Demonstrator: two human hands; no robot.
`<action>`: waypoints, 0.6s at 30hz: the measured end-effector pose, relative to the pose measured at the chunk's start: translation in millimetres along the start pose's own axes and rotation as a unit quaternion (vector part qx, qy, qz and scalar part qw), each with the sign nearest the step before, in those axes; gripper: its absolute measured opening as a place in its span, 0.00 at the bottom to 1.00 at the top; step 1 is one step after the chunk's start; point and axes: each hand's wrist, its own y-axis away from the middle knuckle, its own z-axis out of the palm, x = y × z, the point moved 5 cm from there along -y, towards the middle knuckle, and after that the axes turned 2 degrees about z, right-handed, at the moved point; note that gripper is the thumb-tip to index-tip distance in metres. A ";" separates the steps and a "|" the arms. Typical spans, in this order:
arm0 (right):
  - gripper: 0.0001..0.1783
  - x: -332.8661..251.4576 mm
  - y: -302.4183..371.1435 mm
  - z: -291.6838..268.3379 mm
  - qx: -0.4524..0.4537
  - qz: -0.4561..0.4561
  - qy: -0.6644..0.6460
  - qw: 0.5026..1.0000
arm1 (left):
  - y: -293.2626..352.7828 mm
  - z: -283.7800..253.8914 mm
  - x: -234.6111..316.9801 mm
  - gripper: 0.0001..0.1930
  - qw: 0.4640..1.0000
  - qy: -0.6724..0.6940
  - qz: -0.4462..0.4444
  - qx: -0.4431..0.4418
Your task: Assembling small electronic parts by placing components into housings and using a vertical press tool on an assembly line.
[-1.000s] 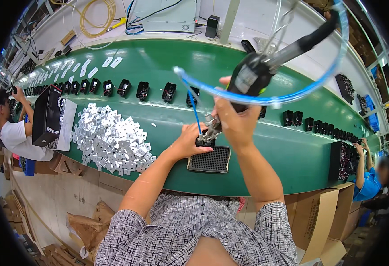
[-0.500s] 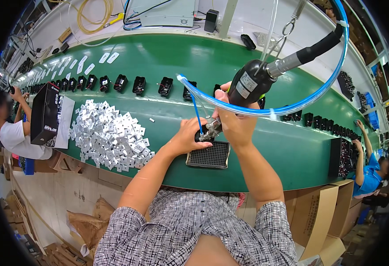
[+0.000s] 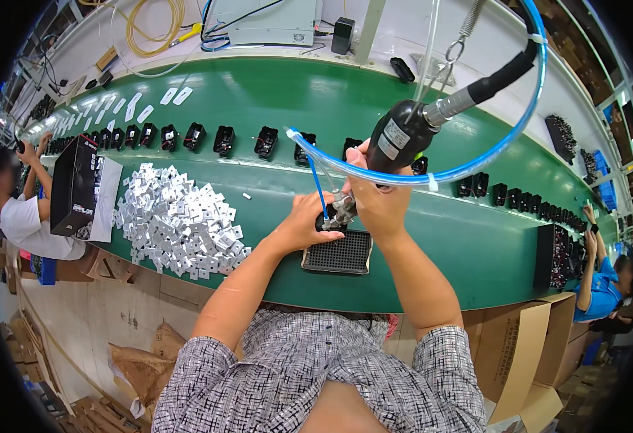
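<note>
Two forearms (image 3: 238,287) aslant, hands (image 3: 303,225) close together

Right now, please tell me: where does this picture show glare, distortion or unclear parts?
In the head view, pale glare streaks the green table, whose edges bow; in the head view, corners go black and black housings blend together near the rim; in the head view, the black tool looks fairly sharp, the blue hose shiny.

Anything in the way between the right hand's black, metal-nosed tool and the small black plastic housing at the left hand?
Nothing visible: the silvery metal nose of the black cylindrical tool in the right hand lies over the black plastic housing held by the left hand. Whether nose and housing touch is hidden.
</note>
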 end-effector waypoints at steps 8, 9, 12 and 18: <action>0.12 -11.6 -3.0 6.3 -0.001 0.046 -0.038 0.998 | -2.1 0.4 0.2 0.39 0.999 0.016 -0.032 -0.034; 0.12 -19.9 -7.2 3.9 0.005 0.054 -0.046 0.997 | -5.1 2.1 -0.1 0.38 0.999 0.013 -0.027 -0.041; 0.15 -61.9 -19.5 -6.6 -0.010 0.043 -0.045 0.998 | -6.4 5.3 -6.8 0.38 0.996 0.054 -0.047 -0.057; 0.19 -72.8 15.7 -36.6 -0.033 0.004 -0.006 0.999 | -80.4 69.3 -15.8 0.37 0.996 0.080 0.002 -0.027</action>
